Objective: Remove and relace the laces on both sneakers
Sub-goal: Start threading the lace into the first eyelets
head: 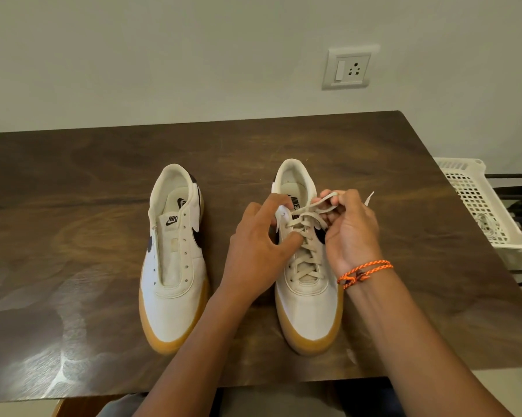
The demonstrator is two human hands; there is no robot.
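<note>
The right hand is pinching the lace above the laced sneaker; the left hand, fingers curled, is steadying its side. Left of it, the bare sneaker is waiting, unlaced—maybe halfway.

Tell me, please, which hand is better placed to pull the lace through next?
The right hand: it already pinches the lace above the right sneaker. The left hand only steadies that sneaker's side.
</note>
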